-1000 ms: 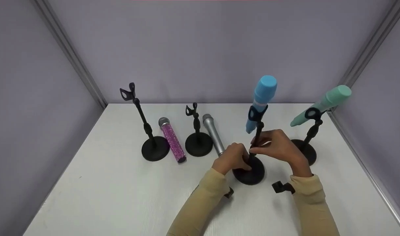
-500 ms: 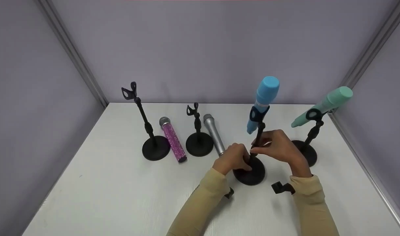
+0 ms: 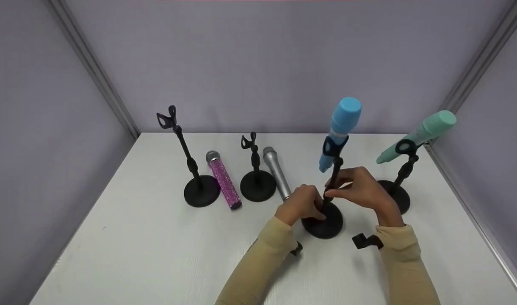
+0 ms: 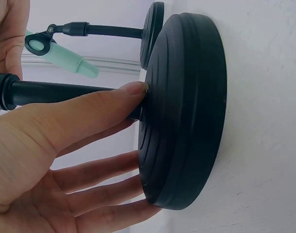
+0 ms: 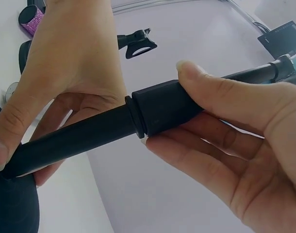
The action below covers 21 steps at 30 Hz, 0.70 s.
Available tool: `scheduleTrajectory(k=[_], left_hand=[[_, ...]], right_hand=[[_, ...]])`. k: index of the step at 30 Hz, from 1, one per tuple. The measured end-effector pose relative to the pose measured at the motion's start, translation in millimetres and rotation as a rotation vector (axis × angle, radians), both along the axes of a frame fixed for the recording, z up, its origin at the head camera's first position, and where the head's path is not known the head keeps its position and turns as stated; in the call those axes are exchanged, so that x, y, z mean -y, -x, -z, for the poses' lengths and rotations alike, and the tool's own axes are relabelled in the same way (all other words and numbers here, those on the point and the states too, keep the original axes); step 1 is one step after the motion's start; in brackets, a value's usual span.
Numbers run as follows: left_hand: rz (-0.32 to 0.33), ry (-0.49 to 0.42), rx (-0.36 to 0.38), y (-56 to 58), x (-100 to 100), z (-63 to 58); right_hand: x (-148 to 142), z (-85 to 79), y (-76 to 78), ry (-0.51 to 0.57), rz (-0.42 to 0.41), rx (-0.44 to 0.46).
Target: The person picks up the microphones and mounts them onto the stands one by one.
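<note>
A black microphone stand on a round base holds a light blue microphone tilted in its clip. My left hand is low on this stand; in the left wrist view its thumb and a finger pinch the pole's foot, while other fingers touch the base. Higher up, my right hand grips the pole's thicker collar between thumb and fingers, as the right wrist view shows. Just left of my left hand lies a silver microphone, its lower end hidden behind that hand.
A mint green microphone rests in another stand at the right. Leftward stand a short stand and a taller one, both with bare clips. A pink glittery microphone lies between them on the white table.
</note>
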<state>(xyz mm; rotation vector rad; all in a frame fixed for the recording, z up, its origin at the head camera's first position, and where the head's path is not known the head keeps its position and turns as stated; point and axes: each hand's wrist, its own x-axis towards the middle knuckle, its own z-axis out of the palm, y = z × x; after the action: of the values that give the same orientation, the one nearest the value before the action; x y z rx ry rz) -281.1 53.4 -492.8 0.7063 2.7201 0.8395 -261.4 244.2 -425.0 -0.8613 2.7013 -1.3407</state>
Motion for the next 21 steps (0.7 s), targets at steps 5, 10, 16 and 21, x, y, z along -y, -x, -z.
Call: scheduleTrajectory(k=[5, 10, 16, 21], left_hand=[[0.0, -0.003, 0.012, -0.3, 0.0, -0.5], [0.011, -0.006, -0.007, 0.7, 0.9, -0.7], [0.023, -0.011, -0.011, 1.3, 1.8, -0.5], [0.023, -0.009, -0.01, 1.3, 1.3, 1.2]], right_hand=[[-0.8, 1.0, 0.1, -0.022, 0.011, -0.003], [-0.9, 3.6, 0.9, 0.004, 0.009, -0.005], [-0.6, 6.2, 1.6, 0.021, 0.011, 0.002], [-1.7, 8.2, 3.8, 0.039, 0.006, 0.032]])
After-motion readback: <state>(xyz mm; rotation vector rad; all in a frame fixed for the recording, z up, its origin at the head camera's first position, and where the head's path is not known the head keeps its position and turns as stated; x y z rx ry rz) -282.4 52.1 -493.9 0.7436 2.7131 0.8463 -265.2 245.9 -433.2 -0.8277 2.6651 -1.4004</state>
